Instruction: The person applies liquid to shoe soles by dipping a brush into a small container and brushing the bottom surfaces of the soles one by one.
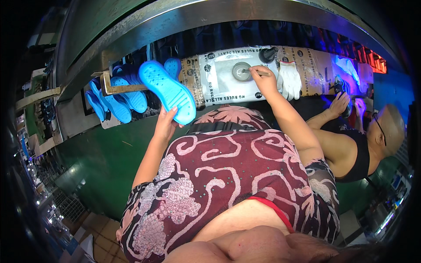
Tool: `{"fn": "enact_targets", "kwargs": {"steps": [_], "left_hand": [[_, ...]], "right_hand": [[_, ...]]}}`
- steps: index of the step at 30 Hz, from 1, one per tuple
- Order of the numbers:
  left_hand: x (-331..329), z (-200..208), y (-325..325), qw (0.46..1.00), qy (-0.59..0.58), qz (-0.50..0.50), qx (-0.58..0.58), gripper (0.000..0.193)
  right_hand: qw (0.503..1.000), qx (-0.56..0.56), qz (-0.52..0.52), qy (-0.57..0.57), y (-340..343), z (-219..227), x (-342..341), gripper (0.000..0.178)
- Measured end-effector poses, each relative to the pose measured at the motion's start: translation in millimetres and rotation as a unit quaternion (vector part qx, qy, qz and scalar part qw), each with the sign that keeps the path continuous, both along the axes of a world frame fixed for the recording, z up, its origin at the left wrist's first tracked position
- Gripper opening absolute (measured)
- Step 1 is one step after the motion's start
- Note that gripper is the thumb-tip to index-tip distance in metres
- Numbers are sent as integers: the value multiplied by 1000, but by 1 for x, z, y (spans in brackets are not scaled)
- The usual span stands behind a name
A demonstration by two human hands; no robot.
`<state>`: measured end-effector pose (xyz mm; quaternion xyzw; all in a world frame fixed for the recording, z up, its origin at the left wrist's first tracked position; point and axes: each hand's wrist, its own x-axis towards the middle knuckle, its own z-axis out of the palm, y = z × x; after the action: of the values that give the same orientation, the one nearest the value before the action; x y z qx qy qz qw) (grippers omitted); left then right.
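My left hand (165, 123) grips the heel end of a bright blue shoe sole (169, 91), thumb on the face turned toward me. The sole is tilted, with small holes at its far end and ridges across it. My right hand (265, 79) is closed around the thin handle of a brush (262, 73), whose tip reaches into a small round grey bowl (237, 77). That bowl stands on a clear-plastic-covered white sheet (221, 83). Just right of my right hand lies a white work glove (289, 82), and behind it sits a black conical object (268, 55).
Several blue soles (117, 107) lean in a row at the left, beside a metal bracket (105, 84). A long metal beam (210, 27) crosses above the bench. At the right a co-worker (346, 151) works on a dark shoe with their hands.
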<state>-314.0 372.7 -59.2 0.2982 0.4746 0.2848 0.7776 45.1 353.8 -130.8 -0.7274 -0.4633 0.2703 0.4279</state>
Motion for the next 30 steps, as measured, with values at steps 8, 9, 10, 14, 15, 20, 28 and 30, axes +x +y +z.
{"fn": "enact_targets", "kwargs": {"steps": [8, 9, 10, 14, 15, 20, 28, 30], "left_hand": [[22, 6, -20, 970, 122, 108, 183, 44], [23, 3, -15, 919, 211, 90, 321, 43], [31, 10, -10, 841, 293, 70, 450, 42], [76, 40, 7, 884, 242, 38, 397, 44], [88, 48, 13, 882, 237, 30, 406, 45], [135, 68, 32, 843, 182, 16, 507, 51], [168, 68, 29, 835, 137, -36, 532, 37], [173, 73, 30, 820, 128, -42, 556, 35]], "right_hand": [[995, -43, -21, 89, -4, 16, 2, 21], [991, -35, -13, 125, -6, 18, 5, 23], [992, -34, -11, 124, -10, 20, 10, 23], [960, 38, -53, 272, -28, 57, 17, 29], [953, 61, -53, 294, -34, 68, 21, 31], [940, 161, -47, 297, -56, 144, 8, 32], [951, 263, 117, -113, -53, 188, -7, 17], [945, 272, 121, -136, -51, 189, -6, 14]]}}
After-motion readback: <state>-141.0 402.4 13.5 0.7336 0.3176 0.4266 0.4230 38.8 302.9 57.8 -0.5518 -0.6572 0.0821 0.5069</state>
